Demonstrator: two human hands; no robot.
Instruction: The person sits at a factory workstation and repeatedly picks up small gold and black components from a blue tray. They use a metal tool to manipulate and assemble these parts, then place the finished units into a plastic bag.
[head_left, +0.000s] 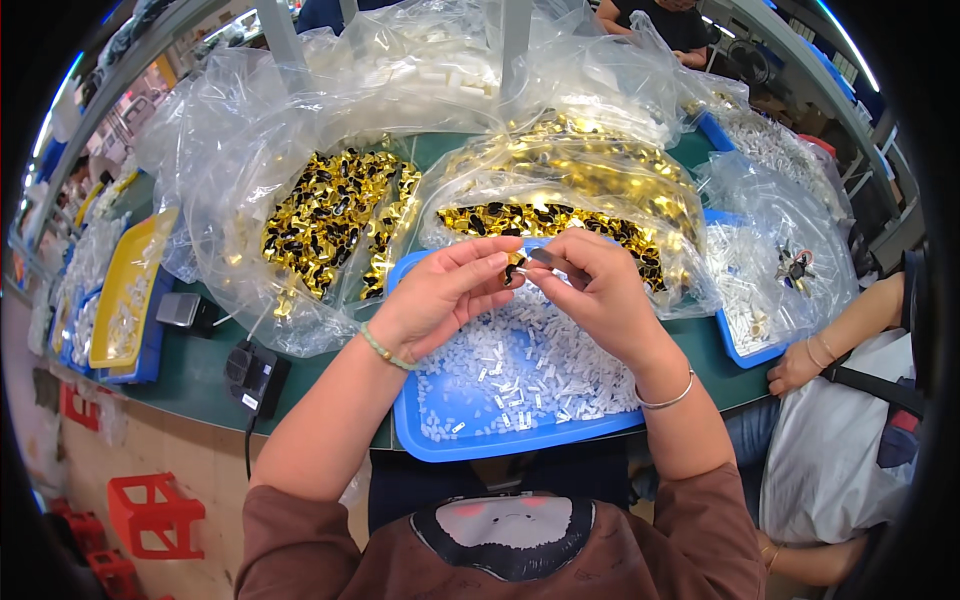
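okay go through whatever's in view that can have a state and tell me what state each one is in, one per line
left hand: raised over the blue tray, fingers pinching a small gold piece
right hand: closed on a dark slim tool, tip at the gold piece
blue tray: partly filled with small white parts
clear bags: open, holding gold-and-black pieces
yellow tray: tilted, at the left

Two blue trays (420, 440) (735, 350), one yellow tray (125, 275), two red stools (155, 515) (105, 570), countless small parts.
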